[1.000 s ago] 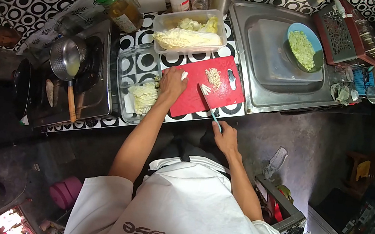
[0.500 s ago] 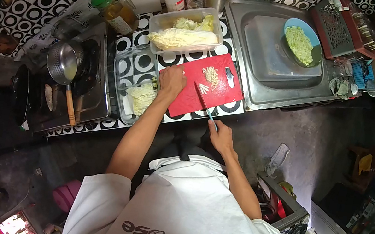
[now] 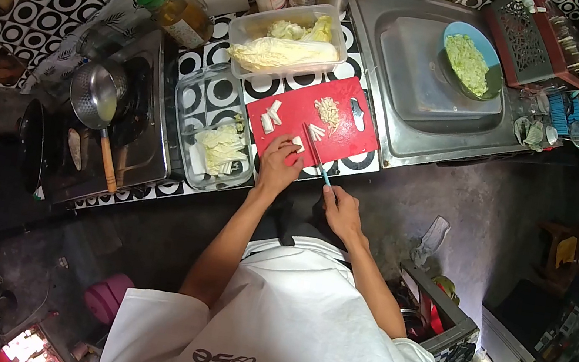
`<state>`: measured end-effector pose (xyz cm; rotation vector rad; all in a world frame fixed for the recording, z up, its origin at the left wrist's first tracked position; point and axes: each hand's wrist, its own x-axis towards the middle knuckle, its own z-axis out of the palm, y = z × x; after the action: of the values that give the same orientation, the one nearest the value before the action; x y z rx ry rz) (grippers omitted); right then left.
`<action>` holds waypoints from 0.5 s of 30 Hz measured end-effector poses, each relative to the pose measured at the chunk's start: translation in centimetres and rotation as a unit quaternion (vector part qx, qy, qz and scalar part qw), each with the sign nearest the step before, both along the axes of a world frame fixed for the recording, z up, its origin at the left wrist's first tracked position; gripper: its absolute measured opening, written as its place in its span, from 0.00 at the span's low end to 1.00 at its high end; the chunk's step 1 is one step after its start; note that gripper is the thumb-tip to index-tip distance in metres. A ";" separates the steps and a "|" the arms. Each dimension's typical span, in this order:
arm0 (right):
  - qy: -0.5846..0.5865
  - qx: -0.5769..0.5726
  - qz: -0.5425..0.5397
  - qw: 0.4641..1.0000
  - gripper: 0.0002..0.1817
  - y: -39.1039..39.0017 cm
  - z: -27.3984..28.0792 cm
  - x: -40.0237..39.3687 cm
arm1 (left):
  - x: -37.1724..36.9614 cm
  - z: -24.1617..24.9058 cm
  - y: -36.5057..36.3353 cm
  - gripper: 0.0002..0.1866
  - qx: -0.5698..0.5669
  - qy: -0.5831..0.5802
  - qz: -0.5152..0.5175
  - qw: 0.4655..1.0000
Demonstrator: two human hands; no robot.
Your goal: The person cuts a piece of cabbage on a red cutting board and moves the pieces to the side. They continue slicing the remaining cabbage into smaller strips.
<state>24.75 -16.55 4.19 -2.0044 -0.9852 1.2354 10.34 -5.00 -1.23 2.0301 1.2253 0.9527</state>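
My left hand (image 3: 281,163) is at the near left part of the red cutting board (image 3: 339,151), its fingers closed on a small white cabbage stem piece (image 3: 298,144). My right hand (image 3: 340,210) grips the light blue handle of a knife (image 3: 318,154), whose blade points away from me over the board. Cut white strips (image 3: 316,132) lie beside the blade. Farther back on the board is a pile of finely chopped pale pieces (image 3: 327,113). A few more white stem pieces (image 3: 268,122) lie at the board's left side.
Behind the board stands a plastic container (image 3: 283,71) of cabbage; a clear container (image 3: 190,166) with cabbage leaves is to the left. A blue bowl (image 3: 495,81) of shredded greens rests over the sink (image 3: 414,151). A ladle (image 3: 106,146) lies across the stove (image 3: 150,160).
My left hand has moved from the board's left side toward me and the knife, bringing a white stem piece. The stem pieces at the left are now uncovered. My right hand stays nearly still.
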 end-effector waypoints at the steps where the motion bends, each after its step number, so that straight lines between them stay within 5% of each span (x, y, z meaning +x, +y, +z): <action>1: -0.002 0.004 0.009 1.000 0.20 0.1 0.0 -0.1 | 0.2 0.2 -0.1 0.12 -0.002 0.001 0.003 1.000; 6: -0.017 0.004 0.042 0.999 0.19 0.3 -0.6 -0.4 | 0.5 0.4 1.0 0.16 -0.174 0.056 0.048 0.982; 15: -0.124 0.013 0.090 0.988 0.16 1.4 1.8 -1.1 | 0.8 -0.2 2.1 0.18 -0.179 0.004 0.020 0.984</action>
<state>23.69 -15.20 5.96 -2.1220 -1.3192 1.0739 11.18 -2.91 -1.44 1.7332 1.3375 0.6847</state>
